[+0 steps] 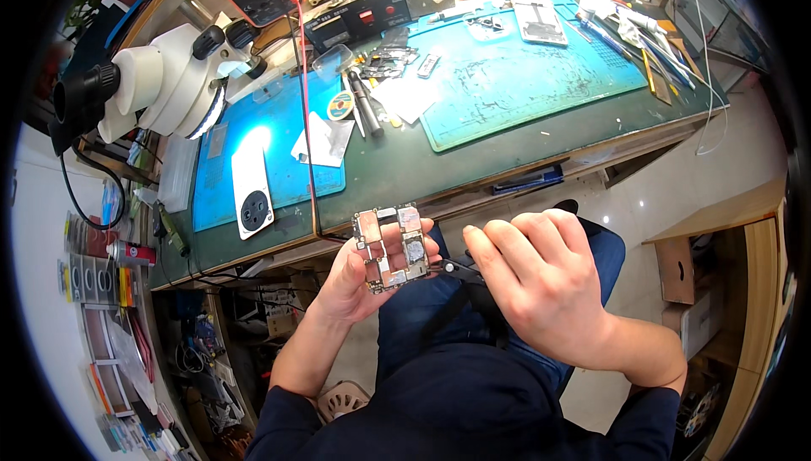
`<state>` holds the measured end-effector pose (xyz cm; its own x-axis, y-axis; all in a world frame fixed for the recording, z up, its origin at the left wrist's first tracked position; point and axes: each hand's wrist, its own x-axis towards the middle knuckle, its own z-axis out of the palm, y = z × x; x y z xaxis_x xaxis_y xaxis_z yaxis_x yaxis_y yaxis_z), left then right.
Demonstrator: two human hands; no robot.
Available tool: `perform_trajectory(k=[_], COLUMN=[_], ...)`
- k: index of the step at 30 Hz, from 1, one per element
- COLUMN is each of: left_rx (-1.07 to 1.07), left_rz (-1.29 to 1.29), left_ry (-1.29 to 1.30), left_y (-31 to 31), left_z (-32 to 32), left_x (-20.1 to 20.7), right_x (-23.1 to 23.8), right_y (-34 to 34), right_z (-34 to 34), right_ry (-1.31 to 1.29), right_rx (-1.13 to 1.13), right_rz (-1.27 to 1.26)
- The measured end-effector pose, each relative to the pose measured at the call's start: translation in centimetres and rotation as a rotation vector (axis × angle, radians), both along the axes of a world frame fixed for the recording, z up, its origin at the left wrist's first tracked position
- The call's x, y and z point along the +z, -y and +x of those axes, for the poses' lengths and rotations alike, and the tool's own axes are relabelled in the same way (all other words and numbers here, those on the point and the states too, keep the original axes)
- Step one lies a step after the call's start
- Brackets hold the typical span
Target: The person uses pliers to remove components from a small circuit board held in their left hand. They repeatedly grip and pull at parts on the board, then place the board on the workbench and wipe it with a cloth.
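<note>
In the middle of the frame, the left hand pinches a circuit board, with the thumb at its left edge and the other fingers behind it; through the gaps of the board some skin of these fingers can be seen; the board is held in the air, in front of the near edge of the bench, and its face with copper and silver parts is turned to the camera; to the right of it, the right hand is closed, with the fingers curled inward about a dark tool; the most part of this tool is covered by the hand; its end is at the right edge of the board, but I cannot tell if the two are touching.

Above the hands, a blue mat lies at the left of the bench, and on it a white long plate with a round dark part; a second, larger mat lies at upper right, where a white flat device rests near its far edge; between the two mats are a small roll and a dark cylinder; a white microscope stands at upper left.
</note>
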<state>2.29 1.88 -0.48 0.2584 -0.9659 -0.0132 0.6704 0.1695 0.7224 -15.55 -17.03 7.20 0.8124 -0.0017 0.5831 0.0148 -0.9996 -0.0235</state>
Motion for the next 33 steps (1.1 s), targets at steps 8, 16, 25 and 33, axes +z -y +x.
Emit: perform_trajectory(k=[8, 16, 25, 33], left_rx=[0.014, 0.038, 0.029, 0.029], left_rz=[0.042, 0.075, 0.122, 0.081], left_ry=[0.078, 0.121, 0.169, 0.107], left_y=[0.2, 0.4, 0.8, 0.5], left_z=[-0.1, -0.4, -0.5, 1.1], left_x=[0.8, 1.5, 2.5, 3.0], right_x=[0.0, 0.0, 0.3, 0.6], right_y=[0.1, 0.2, 0.1, 0.6], right_z=[0.0, -0.1, -0.1, 0.4], right_ry=[0.009, 0.014, -0.017, 0.077], right_rx=[-0.004, -0.003, 0.000, -0.014], right_rz=[-0.040, -0.058, -0.067, -0.064])
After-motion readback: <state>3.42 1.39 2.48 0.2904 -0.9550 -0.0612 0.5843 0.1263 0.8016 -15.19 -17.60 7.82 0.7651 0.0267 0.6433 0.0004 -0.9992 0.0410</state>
